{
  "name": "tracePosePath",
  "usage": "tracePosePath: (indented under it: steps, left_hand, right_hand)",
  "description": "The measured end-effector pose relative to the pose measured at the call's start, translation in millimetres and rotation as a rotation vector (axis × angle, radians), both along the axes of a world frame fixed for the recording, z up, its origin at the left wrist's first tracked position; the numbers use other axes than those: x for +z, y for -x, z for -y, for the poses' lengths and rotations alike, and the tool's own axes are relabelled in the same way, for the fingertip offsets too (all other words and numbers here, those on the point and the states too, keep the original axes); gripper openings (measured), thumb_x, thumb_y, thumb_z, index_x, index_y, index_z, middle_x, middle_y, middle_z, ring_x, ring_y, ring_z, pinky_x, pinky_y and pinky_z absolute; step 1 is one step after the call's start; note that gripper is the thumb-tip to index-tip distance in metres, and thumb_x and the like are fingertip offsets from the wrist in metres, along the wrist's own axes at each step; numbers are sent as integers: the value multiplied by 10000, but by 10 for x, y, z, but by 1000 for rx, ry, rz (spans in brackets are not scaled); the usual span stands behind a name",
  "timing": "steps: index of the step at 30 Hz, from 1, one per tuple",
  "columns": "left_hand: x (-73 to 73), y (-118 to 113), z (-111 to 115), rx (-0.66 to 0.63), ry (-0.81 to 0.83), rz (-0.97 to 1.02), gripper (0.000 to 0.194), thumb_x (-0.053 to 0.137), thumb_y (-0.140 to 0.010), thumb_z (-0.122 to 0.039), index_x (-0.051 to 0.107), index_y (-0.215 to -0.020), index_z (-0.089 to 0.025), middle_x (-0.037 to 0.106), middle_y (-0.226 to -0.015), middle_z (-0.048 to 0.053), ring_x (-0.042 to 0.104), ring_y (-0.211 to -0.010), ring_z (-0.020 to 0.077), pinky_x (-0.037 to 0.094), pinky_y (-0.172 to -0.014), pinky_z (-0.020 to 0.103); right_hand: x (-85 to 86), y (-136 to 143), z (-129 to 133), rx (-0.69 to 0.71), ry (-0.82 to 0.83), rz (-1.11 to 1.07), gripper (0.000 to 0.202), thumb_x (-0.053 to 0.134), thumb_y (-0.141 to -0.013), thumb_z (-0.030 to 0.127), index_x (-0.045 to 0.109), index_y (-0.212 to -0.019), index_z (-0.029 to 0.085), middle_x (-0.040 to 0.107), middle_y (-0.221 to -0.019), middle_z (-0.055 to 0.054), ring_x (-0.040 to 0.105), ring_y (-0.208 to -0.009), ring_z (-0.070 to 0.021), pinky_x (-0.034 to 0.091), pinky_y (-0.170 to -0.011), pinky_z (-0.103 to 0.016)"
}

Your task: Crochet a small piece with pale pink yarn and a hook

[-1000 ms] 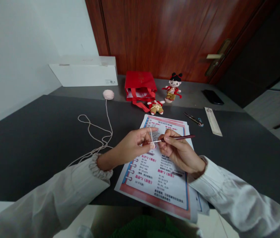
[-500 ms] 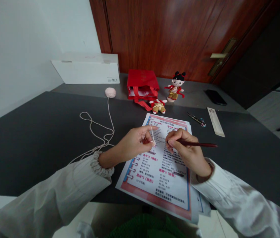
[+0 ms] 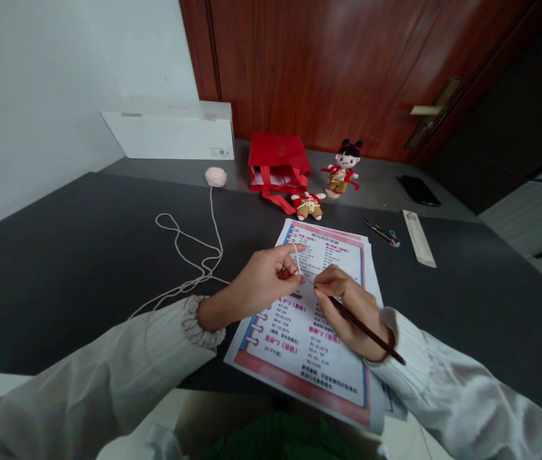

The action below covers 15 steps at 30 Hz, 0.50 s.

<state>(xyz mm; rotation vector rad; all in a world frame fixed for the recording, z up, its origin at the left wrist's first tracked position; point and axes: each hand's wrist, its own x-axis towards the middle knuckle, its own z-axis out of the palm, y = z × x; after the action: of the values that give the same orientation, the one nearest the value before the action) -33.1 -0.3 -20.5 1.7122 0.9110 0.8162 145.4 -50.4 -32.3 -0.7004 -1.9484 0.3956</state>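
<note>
Yarn pinched in your left hand, hook gripped in your right hand, centre frame: seemingly mid-stitch, next calling for steady tension

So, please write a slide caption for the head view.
Above printed sheets, the left hand holds pale yarn while the right hand grips a dark-handled crochet hook.

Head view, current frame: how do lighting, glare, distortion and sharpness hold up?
Head view: light is dim, with a faint sheen on the door; the upper right corner goes nearly black; wide-angle stretch enlarges the left sleeve and right sleeve toward the lower corners; small print on the sheet is soft; the tip of the crochet hook is hard to make out.
</note>
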Motion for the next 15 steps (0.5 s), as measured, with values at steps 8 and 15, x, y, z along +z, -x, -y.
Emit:
tracePosePath:
  steps: [8, 15]
  left_hand:
    - [11, -67, 78, -64, 447, 250, 564, 670, -723, -146, 543, -1271, -95, 581, -769, -2, 523, -700, 112, 397, -665, 267]
    - [20, -135, 128, 112, 479, 410, 516, 682, -733, -149, 568, -1235, -107, 584, -716, -20, 514, -675, 103, 383, -666, 259]
  right_hand:
    - [-98, -78, -170, 55, -268, 281, 182, 467, -916, 90, 526, -1017, 231, 611, -904, -70, 538, -798, -193, 478, -652, -343]
    - [-84, 38, -68, -203, -244, 367, 184, 457, -915, 83, 559, -985, 219, 604, -879, -81, 516, -783, -211, 436, -655, -359]
